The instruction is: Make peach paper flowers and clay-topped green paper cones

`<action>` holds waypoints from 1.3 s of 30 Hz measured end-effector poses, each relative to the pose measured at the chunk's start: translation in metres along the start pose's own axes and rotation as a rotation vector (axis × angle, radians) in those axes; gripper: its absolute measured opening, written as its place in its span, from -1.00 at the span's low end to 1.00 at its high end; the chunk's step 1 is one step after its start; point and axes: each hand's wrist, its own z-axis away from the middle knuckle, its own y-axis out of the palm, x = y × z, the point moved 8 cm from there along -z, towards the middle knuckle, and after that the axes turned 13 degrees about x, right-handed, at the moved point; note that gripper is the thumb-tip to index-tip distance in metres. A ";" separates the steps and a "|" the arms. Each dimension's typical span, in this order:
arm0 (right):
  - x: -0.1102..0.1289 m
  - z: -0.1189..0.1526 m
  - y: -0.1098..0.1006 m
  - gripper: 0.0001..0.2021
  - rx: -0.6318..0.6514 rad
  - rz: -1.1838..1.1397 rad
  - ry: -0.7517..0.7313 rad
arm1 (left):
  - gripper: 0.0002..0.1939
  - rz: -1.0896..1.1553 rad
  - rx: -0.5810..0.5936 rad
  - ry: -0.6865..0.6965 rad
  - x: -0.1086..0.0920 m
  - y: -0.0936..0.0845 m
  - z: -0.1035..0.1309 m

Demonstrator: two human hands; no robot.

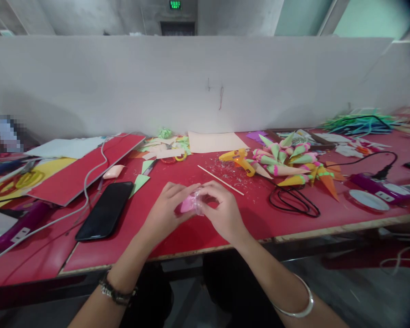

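Both hands meet above the red table near its front edge. In the fingers of my left hand (pixel 169 206) is a small pink lump in see-through plastic (pixel 189 203); its exact kind cannot be made out. My right hand (pixel 222 206) pinches the plastic at the lump's right side, thumb and forefinger bent round it. Part of the packet is hidden behind the fingers. Left of my hands lies a black phone (pixel 105 211). Beyond them, a thin wooden stick (pixel 220 180) rests on the table, and a yellow glue gun (pixel 238 160) lies farther right.
Pink, green and orange paper cones (pixel 283 159) are heaped at the right, beside a coiled black cable (pixel 294 200). A red board (pixel 89 171) and scissors (pixel 18 180) lie at the left. Purple power strips (pixel 379 187) sit on both sides. A white partition (pixel 140 86) closes the back.
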 end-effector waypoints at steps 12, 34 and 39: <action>0.012 0.002 -0.007 -0.92 -0.028 0.074 -0.054 | -0.57 0.074 -0.014 0.017 -0.004 -0.004 -0.002; -0.038 0.003 0.000 -0.88 -0.120 -0.793 0.277 | -0.63 -0.302 0.021 -0.271 0.030 0.014 -0.001; -0.038 0.002 -0.001 -0.82 -0.113 -0.801 0.257 | -0.64 -0.186 0.143 -0.221 0.018 0.028 -0.008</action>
